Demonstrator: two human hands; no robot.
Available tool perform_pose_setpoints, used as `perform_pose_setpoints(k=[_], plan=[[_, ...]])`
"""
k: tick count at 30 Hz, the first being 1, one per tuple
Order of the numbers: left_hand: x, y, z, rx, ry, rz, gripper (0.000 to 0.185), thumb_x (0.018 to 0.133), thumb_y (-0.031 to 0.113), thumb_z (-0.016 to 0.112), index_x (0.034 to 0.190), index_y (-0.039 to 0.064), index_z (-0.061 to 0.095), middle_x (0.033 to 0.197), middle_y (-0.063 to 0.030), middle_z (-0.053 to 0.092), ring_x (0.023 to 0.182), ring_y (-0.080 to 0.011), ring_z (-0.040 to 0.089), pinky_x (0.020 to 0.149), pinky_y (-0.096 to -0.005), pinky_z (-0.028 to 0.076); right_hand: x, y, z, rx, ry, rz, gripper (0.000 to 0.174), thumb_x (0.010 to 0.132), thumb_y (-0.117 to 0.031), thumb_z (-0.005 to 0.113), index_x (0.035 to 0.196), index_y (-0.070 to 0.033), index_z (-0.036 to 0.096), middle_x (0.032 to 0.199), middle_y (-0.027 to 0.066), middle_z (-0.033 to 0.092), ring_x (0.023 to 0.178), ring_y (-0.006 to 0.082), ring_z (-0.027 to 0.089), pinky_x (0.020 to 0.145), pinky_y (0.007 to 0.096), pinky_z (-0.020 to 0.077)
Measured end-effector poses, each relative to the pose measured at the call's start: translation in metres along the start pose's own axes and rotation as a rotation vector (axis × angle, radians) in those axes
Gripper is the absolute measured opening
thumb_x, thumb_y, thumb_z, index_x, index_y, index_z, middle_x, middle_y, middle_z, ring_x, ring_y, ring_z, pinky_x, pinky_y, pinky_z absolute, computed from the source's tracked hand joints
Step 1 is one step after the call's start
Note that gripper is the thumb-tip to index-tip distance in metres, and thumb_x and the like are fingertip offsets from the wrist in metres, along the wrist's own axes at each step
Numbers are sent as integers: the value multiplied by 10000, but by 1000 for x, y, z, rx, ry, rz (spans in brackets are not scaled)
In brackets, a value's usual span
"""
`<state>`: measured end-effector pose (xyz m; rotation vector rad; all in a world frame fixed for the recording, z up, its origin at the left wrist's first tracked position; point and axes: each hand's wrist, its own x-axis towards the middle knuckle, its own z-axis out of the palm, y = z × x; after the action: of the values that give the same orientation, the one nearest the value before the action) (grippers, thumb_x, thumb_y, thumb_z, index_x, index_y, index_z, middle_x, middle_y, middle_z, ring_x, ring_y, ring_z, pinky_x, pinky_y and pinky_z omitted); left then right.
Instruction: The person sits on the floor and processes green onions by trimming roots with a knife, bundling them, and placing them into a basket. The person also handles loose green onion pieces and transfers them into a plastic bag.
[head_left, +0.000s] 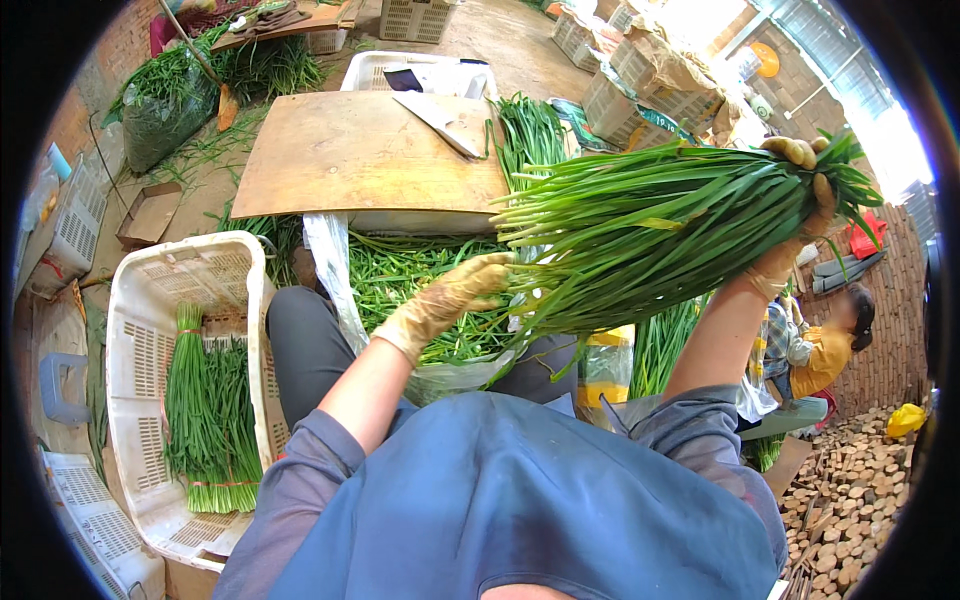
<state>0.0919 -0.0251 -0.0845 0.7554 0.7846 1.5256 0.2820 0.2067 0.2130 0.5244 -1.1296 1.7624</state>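
In a thin glove, my right hand (806, 180) grips a large bunch of garlic chives (660, 232) near its leafy tips. The bunch is held up sideways, its pale stem ends pointing left. My left hand (457, 296), gloved too, is beside those lower stems, thumb apart from the fingers; whether it touches a few leaves is hard to tell. Beneath it, between my knees, a clear plastic bag (334, 262) holds loose green trimmings (397, 277). Just beyond lies a wooden board (360, 157) with a wide-bladed knife (442, 124) on it.
A white plastic crate (116, 337) at my left holds tied chive bundles (210, 420). More chives lie right of the board (529, 131) and by my right thigh (664, 349). A person (821, 345) sits at right near stacked logs (840, 502). Crates (645, 97) stand at the back.
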Motion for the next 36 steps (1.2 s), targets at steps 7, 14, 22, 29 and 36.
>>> perform_pose_setpoints(k=[7,14,22,29,36], plan=[[13,25,41,-267,-10,78,213,927,244,637,1037,64,612,904,11,597,812,-90,532,754,-255,450,-3,12,-1,70,51,60,373,738,-56,662,1097,29,604,877,85,564,882,211,530,922,342,450],[-1,23,13,-301,-126,47,159,916,259,667,946,148,557,675,96,423,538,-14,342,548,-187,314,2,1,-5,7,49,22,382,732,-61,662,1098,26,595,868,83,564,875,213,540,937,344,445],[-12,10,-24,-393,-113,63,112,936,197,633,959,99,584,637,85,404,494,-6,341,504,-177,311,8,-11,-11,-41,83,-34,372,733,-73,656,1085,19,577,881,69,564,878,207,545,958,383,439],[-35,-55,-123,393,603,-258,218,890,276,615,931,66,660,643,24,528,517,-109,449,477,-271,360,15,-28,-21,-88,-2,-57,401,749,-118,644,1120,18,575,890,72,569,905,213,558,979,418,431],[-10,-35,-53,452,300,26,717,886,532,598,1370,19,467,1305,-172,566,1221,-310,513,1031,-375,395,7,-21,-21,-105,20,-19,394,740,-111,654,1106,21,588,878,90,586,896,219,559,970,399,436]])
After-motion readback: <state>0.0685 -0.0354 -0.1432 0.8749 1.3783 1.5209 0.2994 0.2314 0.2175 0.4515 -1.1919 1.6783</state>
